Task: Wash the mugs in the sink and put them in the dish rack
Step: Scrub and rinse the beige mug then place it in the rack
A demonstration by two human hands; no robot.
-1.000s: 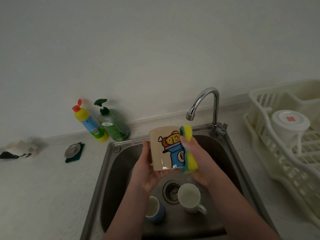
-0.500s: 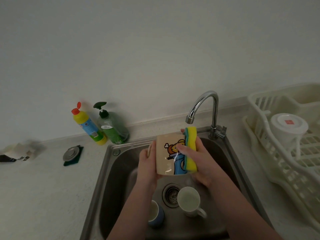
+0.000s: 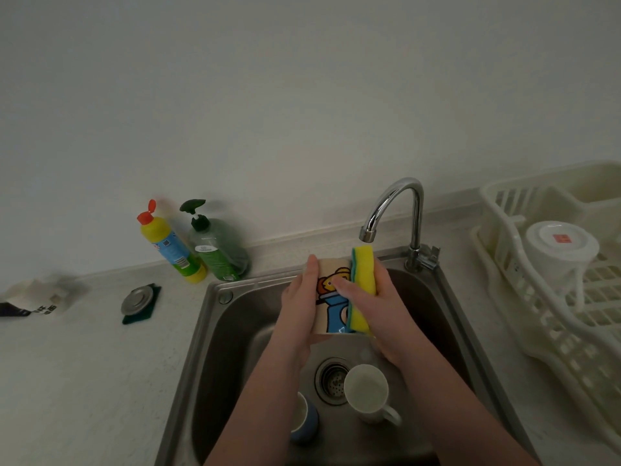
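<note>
Over the steel sink my left hand grips a beige mug with a cartoon print, held sideways. My right hand presses a yellow sponge against the mug's right side, thumb across the print. On the sink floor stand a white mug, mouth up beside the drain, and a blue mug, partly hidden by my left forearm. A white mug sits upside down in the cream dish rack at the right.
The chrome faucet arches over the back of the sink with no water visibly running. A yellow bottle and a green soap dispenser stand left of the sink. A metal sink plug lies on a dark pad on the counter.
The mug and both hands have shifted up and back towards the faucet. The sponge has slid along the mug's right side, and my left hand has wrapped further around the mug.
</note>
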